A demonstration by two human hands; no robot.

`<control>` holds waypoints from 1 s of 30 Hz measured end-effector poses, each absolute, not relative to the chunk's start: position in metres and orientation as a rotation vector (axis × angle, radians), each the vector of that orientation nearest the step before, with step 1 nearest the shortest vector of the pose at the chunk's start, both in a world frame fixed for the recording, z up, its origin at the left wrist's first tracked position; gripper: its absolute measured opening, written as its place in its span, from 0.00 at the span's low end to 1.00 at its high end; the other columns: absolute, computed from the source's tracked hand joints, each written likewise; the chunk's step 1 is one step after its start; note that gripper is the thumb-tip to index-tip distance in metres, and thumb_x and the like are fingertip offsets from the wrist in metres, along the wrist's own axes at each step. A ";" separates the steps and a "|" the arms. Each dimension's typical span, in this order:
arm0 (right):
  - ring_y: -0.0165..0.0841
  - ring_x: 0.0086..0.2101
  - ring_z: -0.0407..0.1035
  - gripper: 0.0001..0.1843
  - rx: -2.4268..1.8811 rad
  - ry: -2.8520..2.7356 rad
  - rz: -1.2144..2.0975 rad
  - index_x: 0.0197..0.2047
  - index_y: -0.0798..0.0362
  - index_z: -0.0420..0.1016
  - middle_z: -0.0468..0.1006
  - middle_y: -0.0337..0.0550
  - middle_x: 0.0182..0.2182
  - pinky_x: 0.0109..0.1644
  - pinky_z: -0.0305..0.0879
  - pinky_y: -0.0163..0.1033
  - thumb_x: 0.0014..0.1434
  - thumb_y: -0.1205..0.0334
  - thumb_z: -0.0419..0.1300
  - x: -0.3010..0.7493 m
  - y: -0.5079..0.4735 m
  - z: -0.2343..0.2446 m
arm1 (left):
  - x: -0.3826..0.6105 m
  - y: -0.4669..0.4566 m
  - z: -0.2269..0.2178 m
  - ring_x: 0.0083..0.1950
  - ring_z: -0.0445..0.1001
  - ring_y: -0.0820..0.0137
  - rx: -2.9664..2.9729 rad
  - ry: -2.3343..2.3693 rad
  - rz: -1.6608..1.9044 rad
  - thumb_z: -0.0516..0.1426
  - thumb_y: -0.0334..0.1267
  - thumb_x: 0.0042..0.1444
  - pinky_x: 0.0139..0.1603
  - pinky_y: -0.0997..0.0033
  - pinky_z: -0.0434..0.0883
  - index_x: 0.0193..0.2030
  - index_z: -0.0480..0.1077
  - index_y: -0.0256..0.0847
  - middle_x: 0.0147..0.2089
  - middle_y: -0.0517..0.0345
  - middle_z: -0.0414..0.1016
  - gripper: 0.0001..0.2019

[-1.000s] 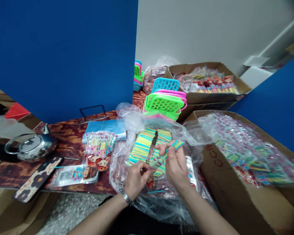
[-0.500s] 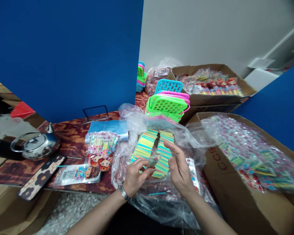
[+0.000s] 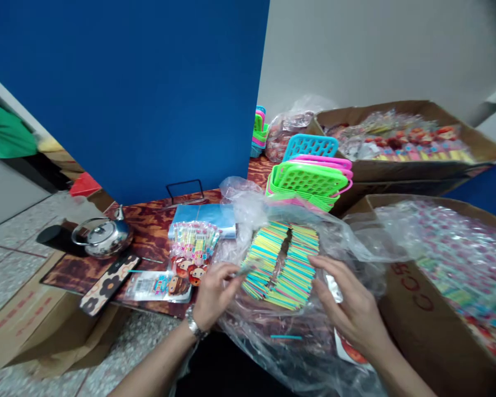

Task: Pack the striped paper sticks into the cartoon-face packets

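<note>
My left hand (image 3: 215,295), with a metal watch band at the wrist, pinches a small clear packet (image 3: 248,268), blurred, over the left side of a pile of thin coloured sticks (image 3: 293,275). The sticks are yellow, teal and pink. They lie in two rows with a dark gap between them, inside a large clear plastic bag (image 3: 256,325) spread open on the table. My right hand (image 3: 349,303) is open beside the right row, thumb and fingers apart, with nothing seen in it. One loose teal stick (image 3: 286,337) lies on the plastic nearer to me.
Printed packets (image 3: 192,248), a flowered case (image 3: 109,284) and a steel kettle (image 3: 103,237) sit to the left. Stacked plastic baskets (image 3: 310,179) stand behind the bag. Open cartons of filled packets (image 3: 421,298) crowd the right. A blue panel (image 3: 149,99) rises behind the table.
The view has swung left, so things appear shifted right. My left hand has drawn the packet leftward from the gap between the rows. My right hand has moved away to the right, fingers still apart.
</note>
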State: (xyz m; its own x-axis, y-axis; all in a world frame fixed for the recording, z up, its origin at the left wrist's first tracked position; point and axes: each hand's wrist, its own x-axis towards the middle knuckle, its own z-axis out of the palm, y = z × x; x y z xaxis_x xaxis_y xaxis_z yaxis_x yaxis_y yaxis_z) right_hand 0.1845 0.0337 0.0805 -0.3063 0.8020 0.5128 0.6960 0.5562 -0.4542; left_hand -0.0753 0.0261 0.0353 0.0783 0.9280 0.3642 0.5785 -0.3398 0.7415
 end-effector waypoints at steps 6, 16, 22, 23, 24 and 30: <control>0.41 0.41 0.69 0.19 -1.633 -2.267 0.068 0.48 0.53 0.67 0.73 0.51 0.42 0.44 0.65 0.45 0.58 0.53 0.48 0.268 0.057 0.018 | -0.170 0.062 0.023 0.49 0.69 0.57 1.978 2.136 0.941 0.55 0.46 0.51 0.52 0.54 0.63 0.28 0.70 0.39 0.45 0.47 0.72 0.12; 0.34 0.36 0.70 0.11 -2.093 -2.382 0.170 0.40 0.52 0.70 0.73 0.45 0.36 0.37 0.63 0.34 0.56 0.58 0.53 0.308 0.063 -0.006 | -0.198 0.078 -0.007 0.54 0.64 0.50 1.945 2.312 0.683 0.51 0.56 0.47 0.54 0.53 0.62 0.53 0.62 0.27 0.52 0.35 0.67 0.35; 0.30 0.33 0.69 0.10 -2.108 -2.467 -0.019 0.35 0.50 0.70 0.74 0.42 0.33 0.32 0.59 0.32 0.60 0.62 0.48 0.302 0.070 -0.001 | -0.200 0.078 0.013 0.53 0.66 0.49 1.963 2.269 0.609 0.49 0.55 0.50 0.53 0.52 0.63 0.53 0.63 0.26 0.51 0.34 0.68 0.33; 0.31 0.34 0.69 0.09 -2.104 -2.481 -0.037 0.36 0.51 0.70 0.74 0.42 0.33 0.34 0.59 0.33 0.60 0.64 0.49 0.302 0.070 0.000 | -0.196 0.078 0.018 0.55 0.64 0.48 1.982 2.292 0.671 0.49 0.54 0.51 0.54 0.51 0.62 0.53 0.63 0.26 0.52 0.33 0.67 0.32; 0.32 0.36 0.69 0.09 -2.098 -2.493 -0.047 0.36 0.51 0.70 0.75 0.43 0.33 0.35 0.59 0.33 0.58 0.67 0.49 0.302 0.070 0.002 | -0.189 0.077 0.022 0.56 0.62 0.48 2.007 2.311 0.768 0.50 0.53 0.52 0.56 0.50 0.60 0.53 0.63 0.26 0.53 0.33 0.65 0.31; 0.33 0.36 0.69 0.10 -1.896 -2.512 0.024 0.40 0.49 0.69 0.76 0.42 0.34 0.38 0.62 0.35 0.60 0.66 0.47 0.290 0.057 0.043 | -0.078 0.051 0.042 0.57 0.64 0.60 2.038 1.648 1.154 0.53 0.41 0.55 0.58 0.57 0.60 0.53 0.64 0.37 0.54 0.45 0.67 0.19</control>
State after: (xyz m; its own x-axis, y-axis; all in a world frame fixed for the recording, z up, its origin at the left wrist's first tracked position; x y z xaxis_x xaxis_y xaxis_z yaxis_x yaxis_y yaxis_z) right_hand 0.2896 0.0572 0.0432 -0.2739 0.9617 -0.0135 0.9617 0.2738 -0.0088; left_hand -0.0776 0.0509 0.0416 0.0315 0.9139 0.4046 0.6929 -0.3117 0.6502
